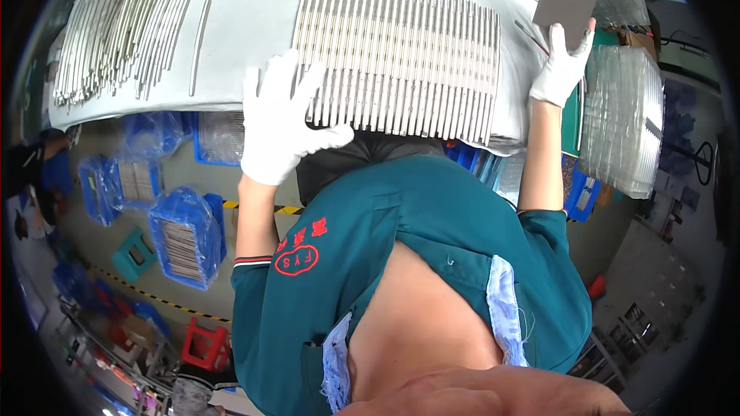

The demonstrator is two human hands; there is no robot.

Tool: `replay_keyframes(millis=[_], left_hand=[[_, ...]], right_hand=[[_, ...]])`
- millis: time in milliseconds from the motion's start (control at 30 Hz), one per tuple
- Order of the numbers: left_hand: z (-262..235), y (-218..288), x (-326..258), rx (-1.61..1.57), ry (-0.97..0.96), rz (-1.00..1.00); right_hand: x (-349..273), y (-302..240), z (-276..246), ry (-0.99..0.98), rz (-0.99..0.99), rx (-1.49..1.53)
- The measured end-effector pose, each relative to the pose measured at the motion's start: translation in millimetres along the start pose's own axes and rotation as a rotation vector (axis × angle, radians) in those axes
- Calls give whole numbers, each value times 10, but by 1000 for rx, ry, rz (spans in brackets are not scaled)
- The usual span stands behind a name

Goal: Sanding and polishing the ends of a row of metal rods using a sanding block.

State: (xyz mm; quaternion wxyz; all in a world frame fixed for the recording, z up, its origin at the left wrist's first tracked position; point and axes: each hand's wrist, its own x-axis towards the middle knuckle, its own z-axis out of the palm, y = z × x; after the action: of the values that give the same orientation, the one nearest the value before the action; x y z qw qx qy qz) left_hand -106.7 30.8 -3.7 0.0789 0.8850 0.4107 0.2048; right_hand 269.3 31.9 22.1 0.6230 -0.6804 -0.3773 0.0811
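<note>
Slim silvery metal rods (397, 54) lie side by side in a tight, even row on the white-covered table (247, 0) before me. My left hand (279, 123), in a white glove, has its fingers spread at the row's near left corner; the fingertips reach the leftmost rods, and whether they press on them I cannot tell. Off the right end of the row, my gloved right hand (560, 73) grips a flat, rectangular grey-brown sheet (566, 1) by its near edge. Beneath this hand, a thin dark tool (532, 37) with some red lies partly hidden.
More loose rods (127, 31) fan out at the table's left, with one single rod (204, 31) apart. Plastic-wrapped stacks (623, 123) stand on the right. Blue crates (185, 239), a green stool (134, 254) and a red stool (206, 344) are on the floor at left.
</note>
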Motion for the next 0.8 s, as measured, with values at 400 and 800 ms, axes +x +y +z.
replay_keyframes(millis=[400, 800], left_hand=[[187, 233, 212, 4, -121, 151], [226, 504, 370, -79, -247, 210]], right_hand=[[-12, 446, 165, 13, -115, 24], [-13, 224, 197, 96, -43, 239]])
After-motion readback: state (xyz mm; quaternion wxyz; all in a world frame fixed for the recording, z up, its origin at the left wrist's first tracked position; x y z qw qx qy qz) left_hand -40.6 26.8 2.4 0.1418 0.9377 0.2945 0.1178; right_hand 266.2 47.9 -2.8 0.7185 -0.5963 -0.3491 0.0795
